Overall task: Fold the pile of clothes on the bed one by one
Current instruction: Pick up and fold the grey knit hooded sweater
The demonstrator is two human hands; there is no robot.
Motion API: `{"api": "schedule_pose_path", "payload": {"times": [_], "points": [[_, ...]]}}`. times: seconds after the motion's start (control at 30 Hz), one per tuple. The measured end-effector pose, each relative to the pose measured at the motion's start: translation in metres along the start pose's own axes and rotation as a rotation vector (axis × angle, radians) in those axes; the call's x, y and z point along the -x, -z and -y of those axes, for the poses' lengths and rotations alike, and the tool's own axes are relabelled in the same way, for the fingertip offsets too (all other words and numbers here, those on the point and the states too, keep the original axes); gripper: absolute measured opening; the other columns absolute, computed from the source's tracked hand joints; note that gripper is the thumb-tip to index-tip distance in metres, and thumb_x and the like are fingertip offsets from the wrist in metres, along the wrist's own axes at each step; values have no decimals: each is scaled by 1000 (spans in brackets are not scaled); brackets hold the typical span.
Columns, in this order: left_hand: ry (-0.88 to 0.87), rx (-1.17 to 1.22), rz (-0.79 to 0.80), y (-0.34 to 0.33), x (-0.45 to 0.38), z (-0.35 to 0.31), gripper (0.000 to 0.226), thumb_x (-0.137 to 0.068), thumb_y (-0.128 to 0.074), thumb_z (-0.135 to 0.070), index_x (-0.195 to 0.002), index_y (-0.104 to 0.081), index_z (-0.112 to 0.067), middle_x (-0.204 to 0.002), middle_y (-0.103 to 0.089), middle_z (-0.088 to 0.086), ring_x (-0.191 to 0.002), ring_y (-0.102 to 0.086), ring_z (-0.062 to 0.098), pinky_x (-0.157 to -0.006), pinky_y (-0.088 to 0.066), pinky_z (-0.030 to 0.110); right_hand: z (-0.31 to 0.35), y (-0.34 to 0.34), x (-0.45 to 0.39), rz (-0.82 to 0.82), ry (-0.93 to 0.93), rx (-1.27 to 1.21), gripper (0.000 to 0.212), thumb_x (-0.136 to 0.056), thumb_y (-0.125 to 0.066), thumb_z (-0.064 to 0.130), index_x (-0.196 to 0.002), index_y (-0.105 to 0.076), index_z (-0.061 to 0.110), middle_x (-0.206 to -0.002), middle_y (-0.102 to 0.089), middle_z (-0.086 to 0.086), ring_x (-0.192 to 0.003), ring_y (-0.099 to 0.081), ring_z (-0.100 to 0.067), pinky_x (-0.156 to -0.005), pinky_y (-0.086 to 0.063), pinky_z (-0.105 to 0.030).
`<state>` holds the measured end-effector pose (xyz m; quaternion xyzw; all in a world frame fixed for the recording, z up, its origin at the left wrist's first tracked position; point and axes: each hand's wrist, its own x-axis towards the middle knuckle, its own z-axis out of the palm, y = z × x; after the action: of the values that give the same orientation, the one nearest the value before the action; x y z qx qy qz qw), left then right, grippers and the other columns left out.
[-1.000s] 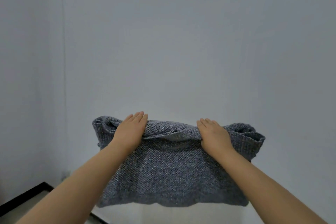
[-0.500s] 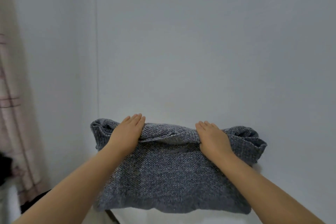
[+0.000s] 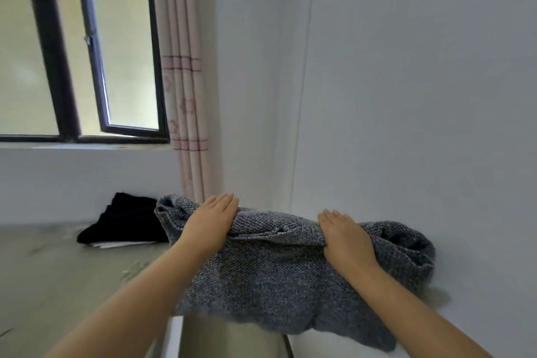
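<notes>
While a person carries a folded knit in front of the body, the scene reads from left to right as follows.

Window (image 3: 87, 46): dark-framed, one pane swung ajar, set in the wall at upper left.

Bed (image 3: 43, 270): pale grey-green surface spreading across the lower left below the sill.

Black clothes (image 3: 125, 222): a dark heap lying on the bed against the wall, with a strip of white showing under its near edge.

Curtain (image 3: 186, 81): pale pink with red bands, hanging straight down beside the window frame.

Left hand (image 3: 210, 222): laid palm down over the upper left part of the bundle, fingers (image 3: 225, 202) straight and close together, pressing on the knit from above; the thumb cannot be seen.

Grey sweater (image 3: 276, 279): folded knit held up between both hands in front of the white wall (image 3: 406, 96), its top edge rolled and bunched, its lower edge hanging free. It partly covers the black clothes behind.

Right hand (image 3: 345, 240): resting on the upper right part of the sweater, fingers extended and flat on the fabric, a rolled sleeve end bulging just beyond it.
</notes>
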<state>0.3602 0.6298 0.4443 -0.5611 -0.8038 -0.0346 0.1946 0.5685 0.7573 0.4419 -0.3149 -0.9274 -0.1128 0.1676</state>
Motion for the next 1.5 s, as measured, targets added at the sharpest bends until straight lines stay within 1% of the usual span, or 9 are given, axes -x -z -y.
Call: {"api": "schedule_pose_path", "payload": {"times": [0.17, 0.27, 0.37, 0.63, 0.8, 1.13, 1.3, 1.43, 1.5], "points": [[127, -59, 73, -33, -32, 86, 64, -91, -30, 2, -146, 0, -10, -155, 1, 7, -143, -1, 16, -114, 3, 26, 45, -49, -112, -6, 143, -88, 49, -86, -40, -2, -133, -39, 13, -137, -43, -2, -126, -38, -19, -107, -24, -26], [198, -94, 98, -45, -64, 150, 63, -91, -30, 3, -146, -1, -9, -155, -1, 7, -143, -3, 16, -114, 1, 26, 81, -67, -191, -9, 192, -141, 33, -84, -42, -1, -113, -51, 12, -118, -54, -3, -108, -48, -18, -84, -34, -21], [264, -145, 89, -55, -98, 214, 66, -90, -32, 5, -146, -2, -9, -155, -2, 8, -143, -5, 16, -114, 0, 26, 117, -82, -266, -23, 223, -174, 24, -83, -43, -2, -101, -52, 11, -107, -56, -4, -98, -50, -19, -69, -27, -20], [387, -215, 73, -107, -151, 343, 72, -87, -34, 9, -146, 0, -11, -155, -2, 7, -142, -4, 15, -113, 3, 25, 198, -146, -414, -61, 354, -241, 54, -83, -47, -2, -135, -38, 9, -138, -45, -5, -125, -41, -19, -104, -30, -27], [435, -284, 138, -152, -187, 421, 68, -89, -33, 6, -147, -2, -12, -155, -4, 7, -142, -7, 15, -113, 1, 24, 244, -196, -506, 46, 428, -281, 30, -81, -47, 0, -109, -54, 9, -109, -60, -9, -100, -55, -26, -65, -38, -30], [569, -294, 348, -267, -281, 559, 69, -87, -34, 10, -147, -5, -12, -155, -8, 6, -142, -10, 14, -113, -1, 24, 334, -331, -683, 330, 502, -430, 21, -84, -45, 2, -97, -60, 7, -83, -59, -10, -76, -54, -24, -55, -37, -25], [626, -314, 297, -314, -333, 650, 62, -91, -33, 8, -146, -9, -7, -154, -14, 10, -141, -15, 18, -114, -4, 27, 397, -373, -773, 342, 415, -511, 12, -82, -43, -3, -79, -46, 8, -59, -37, -1, -57, -41, -21, -41, -20, -23], [619, -287, 160, -350, -376, 727, 58, -90, -34, 10, -144, -17, -3, -151, -20, 16, -140, -21, 25, -113, -3, 29, 437, -396, -838, 205, 337, -512, 14, -79, -46, -6, -76, -43, 8, -62, -42, -2, -51, -38, -16, -42, -23, -24], [509, -290, 21, -376, -380, 759, 51, -83, -34, 16, -133, -36, 9, -137, -38, 29, -128, -39, 39, -110, -20, 40, 453, -415, -851, 128, 357, -510, 27, -79, -51, -5, -103, -57, 4, -101, -63, -10, -88, -59, -26, -69, -48, -31]]}}
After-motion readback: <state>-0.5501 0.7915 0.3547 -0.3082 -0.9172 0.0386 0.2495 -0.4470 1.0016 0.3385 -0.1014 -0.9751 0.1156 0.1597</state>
